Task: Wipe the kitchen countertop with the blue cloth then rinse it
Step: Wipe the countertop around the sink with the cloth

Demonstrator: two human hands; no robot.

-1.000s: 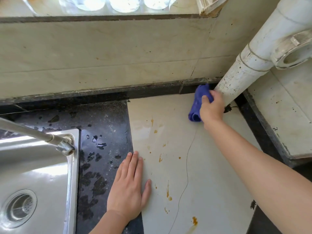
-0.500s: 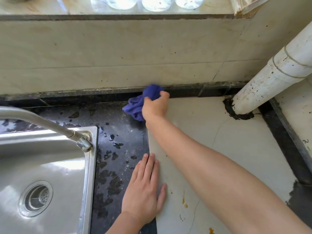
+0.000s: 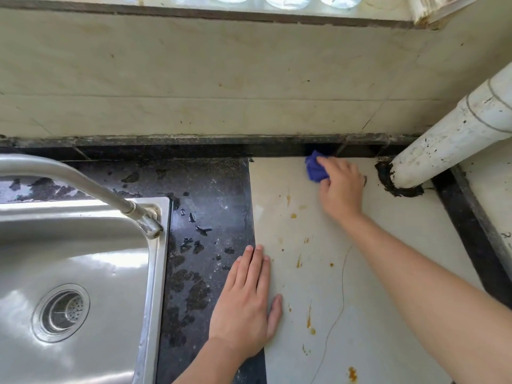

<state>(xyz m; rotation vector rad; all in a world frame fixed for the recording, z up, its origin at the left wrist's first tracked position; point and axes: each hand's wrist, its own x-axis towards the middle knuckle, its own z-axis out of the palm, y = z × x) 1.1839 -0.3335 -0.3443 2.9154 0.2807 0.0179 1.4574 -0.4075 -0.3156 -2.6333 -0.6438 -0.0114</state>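
Note:
A bunched blue cloth [image 3: 315, 169] lies against the back edge of the cream countertop [image 3: 388, 245], close to the dark wall strip. My right hand [image 3: 339, 187] grips the cloth and presses it down on the counter; most of the cloth is hidden under the fingers. My left hand [image 3: 245, 303] rests flat with straight fingers, straddling the seam between the cream surface and the black wet stone [image 3: 207, 212]. Orange-brown stains dot the cream part, and a thin crack runs down it.
A steel sink [image 3: 83, 259] with a round drain fills the lower left, its tap [image 3: 83, 184] arching over it. A white pipe [image 3: 454, 134] enters the counter at the back right. A tiled wall rises behind, with a window ledge above.
My right hand has swept the cloth along the back edge, from near the pipe leftward to the black stone, then back right onto the cream part. My left hand stays flat in place.

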